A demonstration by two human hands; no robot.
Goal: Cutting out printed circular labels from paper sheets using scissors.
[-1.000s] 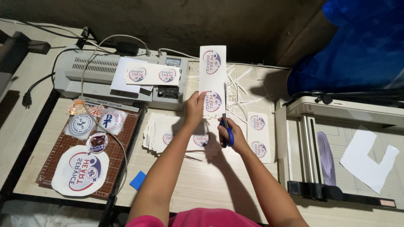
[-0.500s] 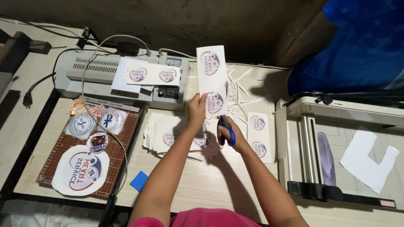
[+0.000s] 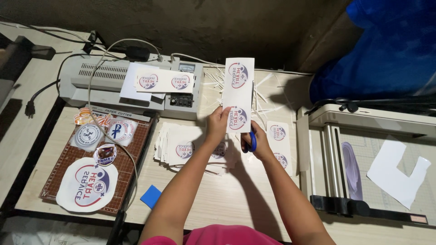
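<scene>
My left hand (image 3: 218, 121) pinches the lower left edge of a tall white printed strip (image 3: 238, 93) that carries two round logos, held upright above the table. My right hand (image 3: 255, 141) grips blue-handled scissors (image 3: 251, 141), whose blades run up along the strip's right edge. Below my hands lies a spread stack of cut white logo sheets (image 3: 179, 145). A second strip with two logos (image 3: 279, 143) lies just right of my right hand.
A grey laminator (image 3: 109, 79) with printed sheets on top sits at the back left. A brown cutting mat (image 3: 97, 159) with round stickers lies at the left. Thin paper offcuts (image 3: 268, 97) litter the back. A paper trimmer (image 3: 363, 159) stands at the right. A small blue square (image 3: 151, 196) lies near the front edge.
The strip has risen a little and both hands have shifted slightly, with the scissors working further up along its right edge.
</scene>
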